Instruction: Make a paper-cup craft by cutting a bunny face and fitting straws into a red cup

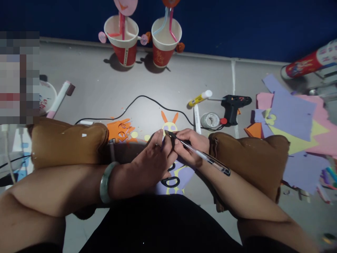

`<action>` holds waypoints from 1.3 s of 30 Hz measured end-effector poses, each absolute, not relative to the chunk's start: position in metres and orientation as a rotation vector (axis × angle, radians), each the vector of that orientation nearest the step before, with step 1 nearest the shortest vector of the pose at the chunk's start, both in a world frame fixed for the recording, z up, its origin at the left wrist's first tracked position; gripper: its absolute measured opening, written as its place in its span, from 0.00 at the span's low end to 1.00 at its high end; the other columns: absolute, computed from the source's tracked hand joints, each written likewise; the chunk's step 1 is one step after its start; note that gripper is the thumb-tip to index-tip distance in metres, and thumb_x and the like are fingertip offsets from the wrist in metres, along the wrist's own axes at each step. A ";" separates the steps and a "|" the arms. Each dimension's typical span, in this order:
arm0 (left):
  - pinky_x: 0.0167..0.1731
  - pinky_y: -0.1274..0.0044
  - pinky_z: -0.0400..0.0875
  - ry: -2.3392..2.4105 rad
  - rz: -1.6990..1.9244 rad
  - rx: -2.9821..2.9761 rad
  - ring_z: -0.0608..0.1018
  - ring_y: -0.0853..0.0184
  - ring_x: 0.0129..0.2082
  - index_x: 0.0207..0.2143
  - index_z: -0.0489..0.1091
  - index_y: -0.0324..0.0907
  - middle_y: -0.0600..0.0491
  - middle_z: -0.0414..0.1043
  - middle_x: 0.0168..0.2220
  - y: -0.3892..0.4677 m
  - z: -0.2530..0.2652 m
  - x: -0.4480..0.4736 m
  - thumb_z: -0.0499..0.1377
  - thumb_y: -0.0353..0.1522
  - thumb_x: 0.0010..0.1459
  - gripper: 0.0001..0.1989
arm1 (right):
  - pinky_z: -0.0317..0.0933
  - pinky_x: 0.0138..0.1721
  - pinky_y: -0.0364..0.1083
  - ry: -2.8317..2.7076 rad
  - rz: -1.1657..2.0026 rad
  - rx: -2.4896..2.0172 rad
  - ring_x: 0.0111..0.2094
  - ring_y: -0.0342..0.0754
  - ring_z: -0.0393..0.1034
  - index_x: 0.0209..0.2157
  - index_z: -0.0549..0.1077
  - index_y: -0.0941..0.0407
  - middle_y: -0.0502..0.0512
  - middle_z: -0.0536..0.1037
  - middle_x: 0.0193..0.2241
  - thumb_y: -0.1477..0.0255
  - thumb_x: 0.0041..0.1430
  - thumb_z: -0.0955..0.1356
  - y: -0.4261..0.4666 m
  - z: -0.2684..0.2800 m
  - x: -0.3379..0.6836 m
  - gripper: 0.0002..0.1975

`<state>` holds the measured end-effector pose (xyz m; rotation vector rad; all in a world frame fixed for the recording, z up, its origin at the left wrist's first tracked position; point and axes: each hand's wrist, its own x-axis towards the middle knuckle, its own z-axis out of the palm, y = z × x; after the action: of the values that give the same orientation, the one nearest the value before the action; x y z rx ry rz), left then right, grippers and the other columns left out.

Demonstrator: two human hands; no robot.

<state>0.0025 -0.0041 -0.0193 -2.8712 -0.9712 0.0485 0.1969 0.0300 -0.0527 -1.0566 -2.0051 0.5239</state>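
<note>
My right hand (193, 144) is closed around a clear-barrelled pen (205, 155), whose black-capped end points back toward me. Its front end meets the fingers of my left hand (155, 154), which are pinched together beside it. Whatever is between those left fingers is small and mostly hidden. Just beyond the fingertips lies a yellow paper rabbit face (170, 125) with orange ears. Under my left hand the black scissors handles (170, 181) show, resting on cut purple and yellow paper (185, 172). A green bangle (105, 182) circles my left wrist.
Two red paper cups (123, 52) with straws stand at the back. A black glue gun (231, 107), a yellow glue stick (199, 99) and a tape roll (210, 120) lie right of centre. Orange scraps (119, 130) are at left, coloured sheets (292, 112) at right.
</note>
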 end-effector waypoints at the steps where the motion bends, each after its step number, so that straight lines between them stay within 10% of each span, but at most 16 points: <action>1: 0.70 0.55 0.54 -0.971 0.059 -2.864 0.71 0.41 0.64 0.64 0.65 0.28 0.28 0.68 0.62 -0.004 -0.020 0.003 0.59 0.62 0.57 0.51 | 0.75 0.32 0.44 -2.005 0.523 -1.057 0.33 0.47 0.81 0.39 0.70 0.51 0.51 0.82 0.33 0.78 0.60 0.69 0.030 -0.053 0.197 0.08; 39: 0.69 0.55 0.57 -1.006 0.065 -2.933 0.68 0.41 0.67 0.65 0.63 0.27 0.27 0.65 0.65 -0.006 -0.020 0.002 0.64 0.55 0.58 0.47 | 0.74 0.32 0.44 -2.038 0.452 -1.098 0.31 0.46 0.79 0.38 0.68 0.50 0.50 0.81 0.32 0.76 0.61 0.69 0.031 -0.052 0.196 0.07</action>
<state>0.0019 -0.0060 -0.0202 -2.9334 -1.0056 0.0655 0.1961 0.0305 -0.0517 -1.0980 -2.0385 0.4519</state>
